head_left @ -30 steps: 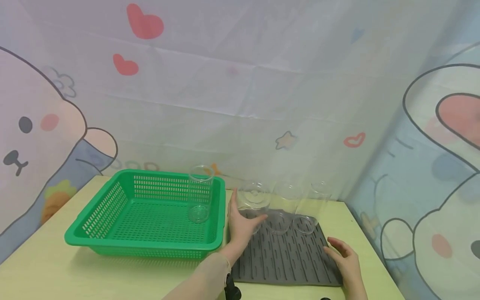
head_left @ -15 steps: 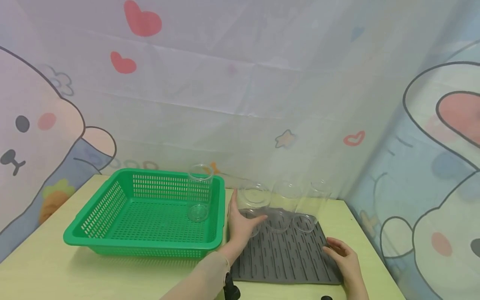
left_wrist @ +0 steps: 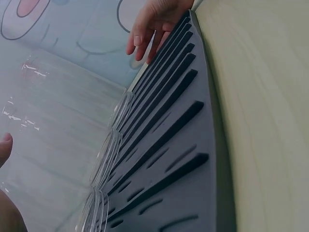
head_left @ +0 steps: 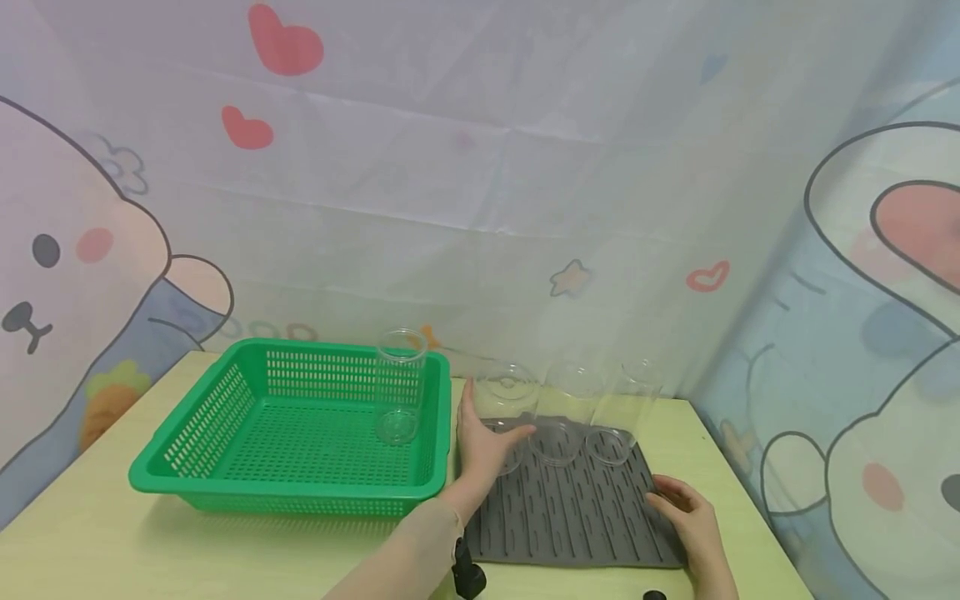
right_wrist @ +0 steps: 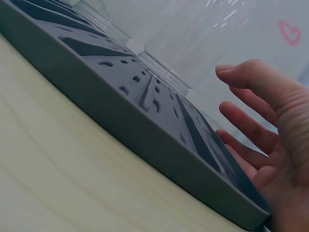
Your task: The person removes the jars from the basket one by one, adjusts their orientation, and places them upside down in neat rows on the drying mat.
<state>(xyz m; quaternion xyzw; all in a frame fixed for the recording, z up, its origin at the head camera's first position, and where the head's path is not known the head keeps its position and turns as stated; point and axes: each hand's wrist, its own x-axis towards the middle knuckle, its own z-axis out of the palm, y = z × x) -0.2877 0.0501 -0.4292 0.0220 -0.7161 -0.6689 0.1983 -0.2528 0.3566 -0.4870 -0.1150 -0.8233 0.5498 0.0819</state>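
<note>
My left hand holds a clear plastic cup, thumb on its near side and fingers along its left. That cup stands upside down on the left back part of a dark grey ridged mat. Two more clear cups, a middle one and a right one, stand rim down in a row beside it. Their rims sit on the mat in the left wrist view. My right hand is at the mat's right edge, fingers loosely bent, with nothing in it.
A green plastic basket stands left of the mat, close to my left forearm. Inside its right back corner is another clear cup, upright and taller than the basket wall. A printed cloth hangs behind the pale table.
</note>
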